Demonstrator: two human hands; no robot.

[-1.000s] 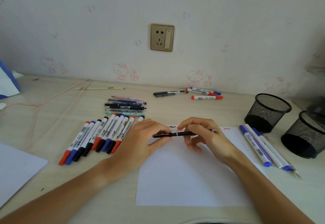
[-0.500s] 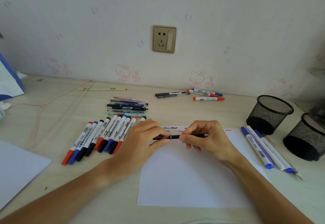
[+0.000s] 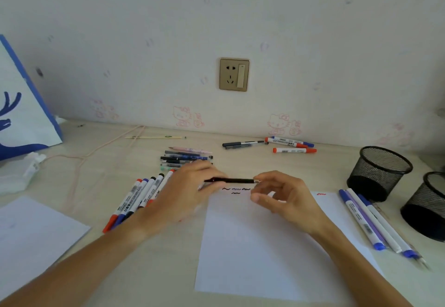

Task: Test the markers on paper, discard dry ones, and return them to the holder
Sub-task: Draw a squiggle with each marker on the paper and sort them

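Head view: I see the L hand (image 3: 186, 193) gripping one end of a black pen (image 3: 231, 180), fingers curled round it; blurred, so exact finger layout n/a. R hand (image 3: 284, 196) pinches the pen's other end betw. thumb and fingertips, remaining fingers loosely curled. Pen is level, held just above the top edge of the paper (image 3: 265, 246). Paper lies flat on the desk (image 3: 168, 270); small scribbles (image 3: 237, 190) near its top edge, one red mark at top-right corner. Left of paper: row of markers (image 3: 139, 196), partly under the L hand. Behind them: pen stack (image 3: 185, 158). Near wall: 3 markers (image 3: 291, 145) and a dark pen. Right of paper: blue-capped markers (image 3: 370, 222) side by side. Far right: 2 black mesh holders (image 3: 378, 172), upright, close together.
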